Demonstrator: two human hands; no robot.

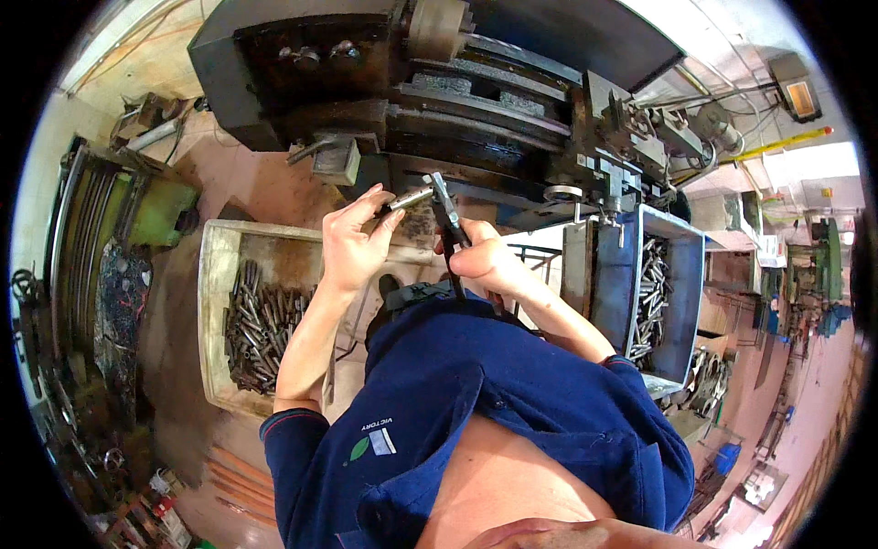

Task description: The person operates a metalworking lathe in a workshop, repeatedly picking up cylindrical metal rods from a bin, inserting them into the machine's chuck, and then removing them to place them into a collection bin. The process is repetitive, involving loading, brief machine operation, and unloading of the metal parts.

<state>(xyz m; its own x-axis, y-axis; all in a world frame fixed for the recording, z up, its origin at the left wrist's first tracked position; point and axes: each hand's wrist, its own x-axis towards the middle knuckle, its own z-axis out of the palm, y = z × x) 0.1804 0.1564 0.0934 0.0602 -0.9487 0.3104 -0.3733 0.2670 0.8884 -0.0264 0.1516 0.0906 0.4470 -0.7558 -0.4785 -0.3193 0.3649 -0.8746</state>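
Note:
In front of my waist, my left hand [355, 240] pinches a short metal cylinder [413, 198] between thumb and fingers. Its far end points right and meets the shiny jaws of what looks like a caliper [444, 201]. My right hand [483, 254] is closed around the caliper's dark body, and the long end hangs below the fingers. Exactly how the jaws sit on the cylinder is too small to tell. On my left stands a pale bin [218, 316] with many metal cylinders [261, 329]. A blue bin [692, 306] on my right holds more metal pieces [651, 297].
A dark lathe [476, 128] spans the area ahead, with its chuck [437, 29] at the upper middle and a handwheel [562, 193] on the right. A small metal box [336, 161] sits at its front. Green machinery [155, 209] stands at the left.

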